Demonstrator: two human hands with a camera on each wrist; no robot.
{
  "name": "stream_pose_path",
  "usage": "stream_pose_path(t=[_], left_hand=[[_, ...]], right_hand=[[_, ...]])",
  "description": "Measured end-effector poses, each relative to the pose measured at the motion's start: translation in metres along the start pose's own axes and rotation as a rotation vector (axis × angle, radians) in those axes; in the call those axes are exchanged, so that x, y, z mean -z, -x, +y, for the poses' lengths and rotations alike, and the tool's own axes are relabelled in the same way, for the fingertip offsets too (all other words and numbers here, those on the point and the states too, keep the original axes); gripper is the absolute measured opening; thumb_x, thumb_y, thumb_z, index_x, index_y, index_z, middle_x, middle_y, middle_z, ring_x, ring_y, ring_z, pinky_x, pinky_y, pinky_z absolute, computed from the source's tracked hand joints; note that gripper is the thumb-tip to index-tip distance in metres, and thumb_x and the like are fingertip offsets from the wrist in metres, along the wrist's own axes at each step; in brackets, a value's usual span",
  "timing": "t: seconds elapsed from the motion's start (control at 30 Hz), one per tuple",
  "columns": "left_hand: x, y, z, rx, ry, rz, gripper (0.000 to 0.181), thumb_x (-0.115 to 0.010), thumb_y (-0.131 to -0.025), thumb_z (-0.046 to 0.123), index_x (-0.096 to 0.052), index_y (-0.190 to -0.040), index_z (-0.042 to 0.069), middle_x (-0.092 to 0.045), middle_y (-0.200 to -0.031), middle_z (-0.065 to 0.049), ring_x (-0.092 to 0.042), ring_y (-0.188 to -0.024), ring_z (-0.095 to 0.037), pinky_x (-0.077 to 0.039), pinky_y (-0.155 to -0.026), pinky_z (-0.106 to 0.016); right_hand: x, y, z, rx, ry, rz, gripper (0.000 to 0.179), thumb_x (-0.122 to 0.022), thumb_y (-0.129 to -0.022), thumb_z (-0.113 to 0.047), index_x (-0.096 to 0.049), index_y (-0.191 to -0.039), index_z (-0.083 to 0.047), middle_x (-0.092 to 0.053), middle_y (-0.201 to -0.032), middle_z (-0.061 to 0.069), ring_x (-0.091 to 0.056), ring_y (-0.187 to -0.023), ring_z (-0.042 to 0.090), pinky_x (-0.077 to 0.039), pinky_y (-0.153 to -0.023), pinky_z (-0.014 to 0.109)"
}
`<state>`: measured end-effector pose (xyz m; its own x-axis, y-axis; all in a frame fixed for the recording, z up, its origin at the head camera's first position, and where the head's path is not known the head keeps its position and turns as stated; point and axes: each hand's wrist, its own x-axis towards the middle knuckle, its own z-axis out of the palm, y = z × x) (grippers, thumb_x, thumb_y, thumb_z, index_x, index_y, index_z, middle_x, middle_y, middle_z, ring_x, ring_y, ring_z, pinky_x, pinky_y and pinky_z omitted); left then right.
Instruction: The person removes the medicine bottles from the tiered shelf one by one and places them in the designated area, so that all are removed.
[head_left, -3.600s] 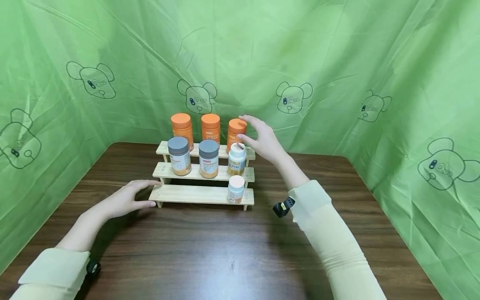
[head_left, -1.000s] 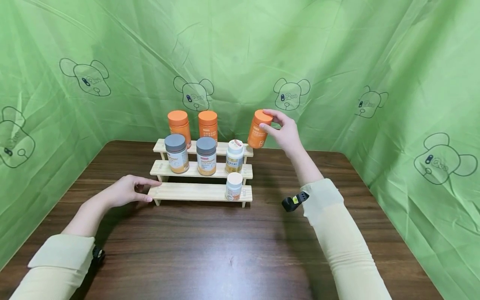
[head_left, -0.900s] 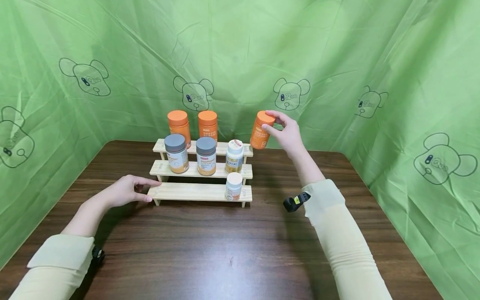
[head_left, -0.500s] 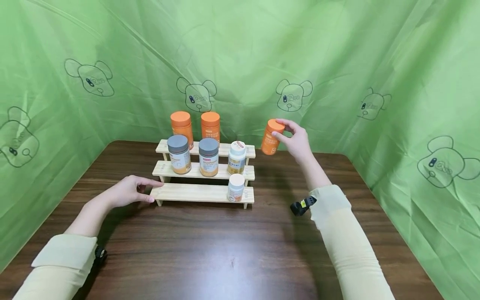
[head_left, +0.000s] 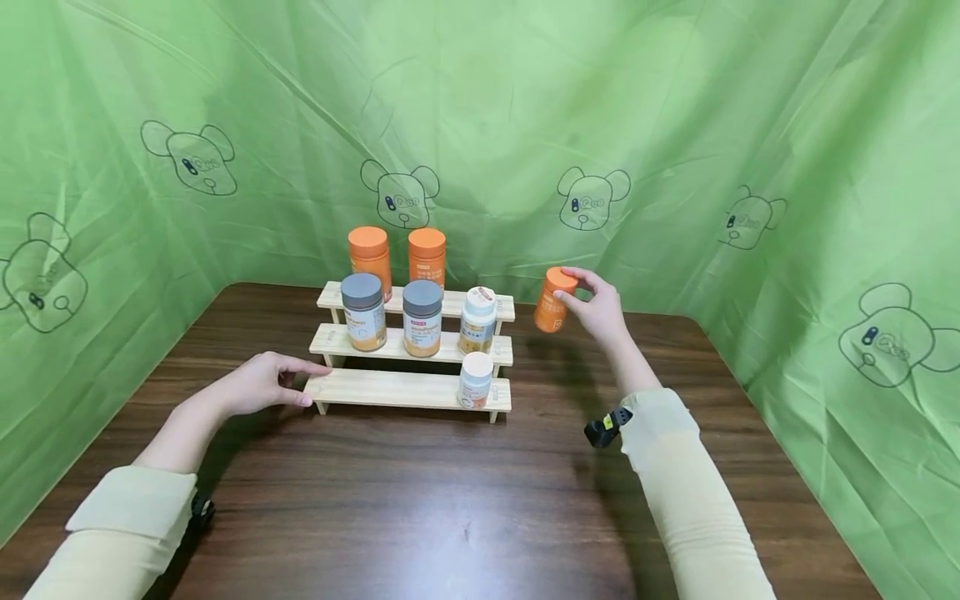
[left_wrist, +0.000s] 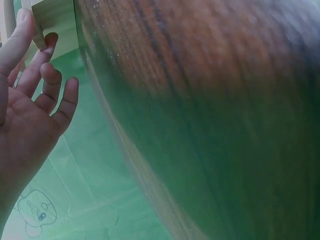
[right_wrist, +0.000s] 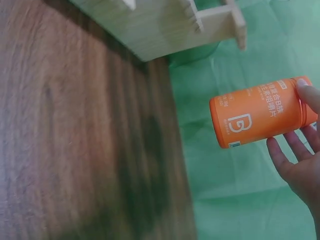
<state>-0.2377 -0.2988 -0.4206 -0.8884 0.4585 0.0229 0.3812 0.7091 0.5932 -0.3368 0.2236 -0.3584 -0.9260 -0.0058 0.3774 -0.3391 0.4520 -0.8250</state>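
Observation:
My right hand (head_left: 600, 310) grips an orange bottle (head_left: 551, 304) near its cap, fingers and thumb round it. The bottle is held slightly tilted to the right of a three-step wooden display rack (head_left: 382, 387); the right wrist view shows its white printed label (right_wrist: 250, 112). My left hand (head_left: 258, 385) holds the left end of the rack's lowest step between thumb and fingers, the other fingers loosely bent in the left wrist view. Two orange bottles (head_left: 369, 254) stand on the top step. The middle step bears two grey-lidded jars (head_left: 422, 321) and a white-capped bottle (head_left: 477, 323).
A small white bottle (head_left: 476, 382) stands at the right end of the lowest step. The rack stands on a dark wooden table (head_left: 420, 500). Green cloth (head_left: 495, 100) with bear-head drawings hangs behind and at both sides.
The right hand has taken the right orange bottle off the top step, carried it right, and now lowered it. The left hand has stayed at the rack's left end.

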Motion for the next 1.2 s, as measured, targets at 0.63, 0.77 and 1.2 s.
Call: stream_pose_path(t=[0.63,0.77,1.2], left_hand=[[0.001,-0.001,0.001,0.021,0.006,-0.003,0.051,-0.080,-0.073,0.029,-0.067,-0.121,0.020,-0.037,-0.058,0.006,-0.039,-0.055,-0.008,-0.037,-0.051,-0.025],[0.001,0.000,0.001,0.026,0.007,-0.006,0.051,-0.080,-0.073,0.030,-0.066,-0.121,0.021,-0.037,-0.058,0.006,-0.039,-0.055,-0.008,-0.037,-0.051,-0.025],[0.002,-0.001,0.000,0.004,0.024,-0.004,0.051,-0.080,-0.073,0.026,-0.066,-0.121,0.019,-0.037,-0.056,0.008,-0.040,-0.051,-0.005,-0.038,-0.050,-0.025]], right_hand=[[-0.005,0.011,0.056,-0.085,-0.027,0.043,0.048,-0.076,-0.080,-0.025,-0.062,-0.125,-0.017,-0.059,-0.124,0.008,-0.049,-0.116,0.019,-0.036,-0.099,0.040],[-0.007,0.014,0.057,-0.109,-0.045,0.036,0.049,-0.076,-0.080,-0.021,-0.061,-0.126,-0.013,-0.057,-0.126,0.011,-0.047,-0.119,0.022,-0.032,-0.103,0.040],[-0.010,0.026,0.035,-0.067,-0.143,0.037,0.048,-0.072,-0.081,-0.005,-0.057,-0.127,0.002,-0.054,-0.126,0.023,-0.047,-0.115,0.031,-0.031,-0.103,0.047]])
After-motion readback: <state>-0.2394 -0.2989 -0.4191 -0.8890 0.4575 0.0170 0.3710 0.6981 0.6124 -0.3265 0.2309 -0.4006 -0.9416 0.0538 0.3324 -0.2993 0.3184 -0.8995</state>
